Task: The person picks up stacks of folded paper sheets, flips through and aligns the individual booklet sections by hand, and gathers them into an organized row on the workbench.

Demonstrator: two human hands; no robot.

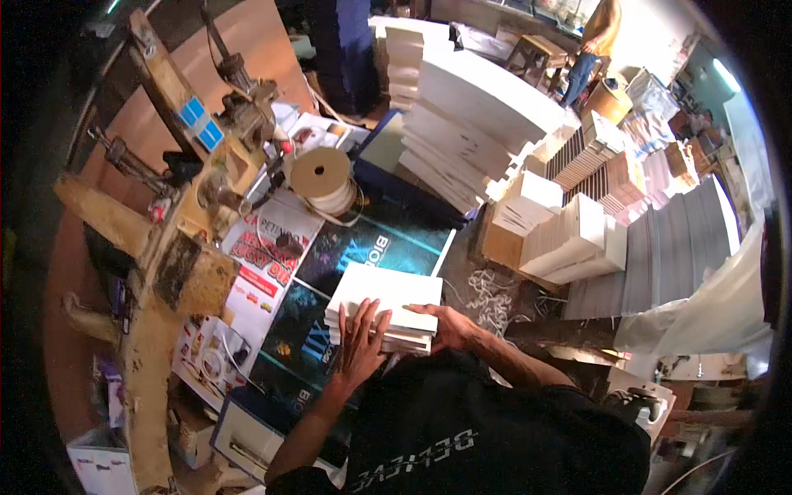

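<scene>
A small stack of white paper blocks (388, 290) lies over a dark printed sheet on the bench, its layers slightly uneven along the near side. My left hand (360, 340) rests against the near left side of the stack, fingers spread and stretched over its edge. At the right end, my right hand (448, 327) grips the stack with the thumb on top; its other fingers are mostly hidden. Beyond the stack, the dark sheet (375, 216) shows blue and white lettering.
A thread spool (320, 175) stands behind the stack, beside a worn machine (210, 194) on the left. Tall white paper stacks (483, 99) rise behind. More paper blocks (565, 235) and grey sheets (652, 247) stand at right. Paper scraps (495, 301) lie below. A person (596, 41) stands far back.
</scene>
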